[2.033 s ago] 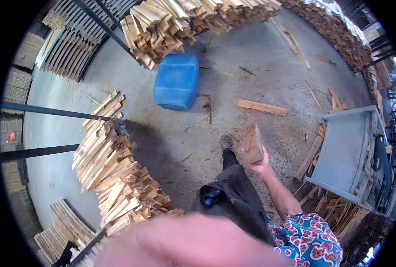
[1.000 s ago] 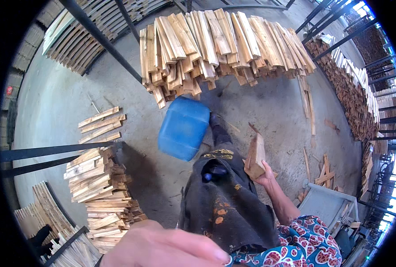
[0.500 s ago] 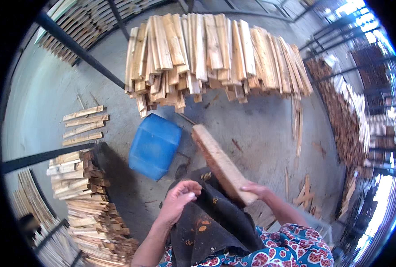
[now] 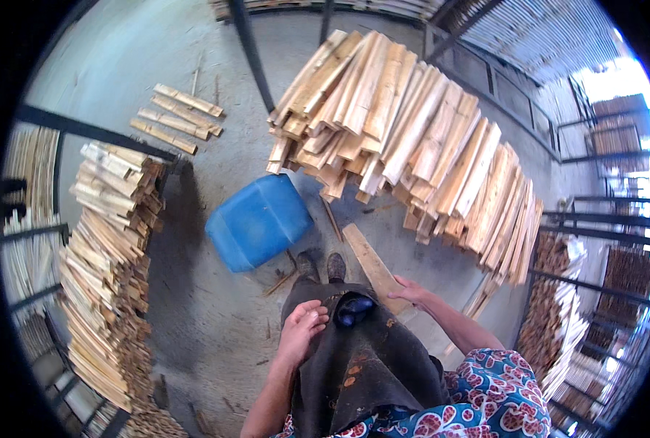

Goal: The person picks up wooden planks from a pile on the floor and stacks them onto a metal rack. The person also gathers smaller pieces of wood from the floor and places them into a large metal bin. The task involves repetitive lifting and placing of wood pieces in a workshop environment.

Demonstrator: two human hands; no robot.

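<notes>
My right hand (image 4: 410,293) grips the near end of a long pale wooden plank (image 4: 367,264), which slants away toward the big pile of split planks (image 4: 412,146) ahead. My left hand (image 4: 302,328) rests with fingers loosely curled on the dark apron (image 4: 369,372) over my lap, holding nothing. A dark blue object (image 4: 354,309) lies on the apron between the hands. My two shoes (image 4: 322,266) show just past the apron's edge on the concrete floor.
A blue plastic jerrycan (image 4: 259,220) lies on the floor just ahead and left of my feet. A tall stack of planks (image 4: 106,255) stands at left, with a few loose planks (image 4: 175,117) beyond. Dark metal rack posts (image 4: 248,51) cross the floor; more stacked wood (image 4: 558,321) is at right.
The view has swung toward the big pile. The plank in my right hand has dropped lower and points away; my left hand has come down onto the apron.
</notes>
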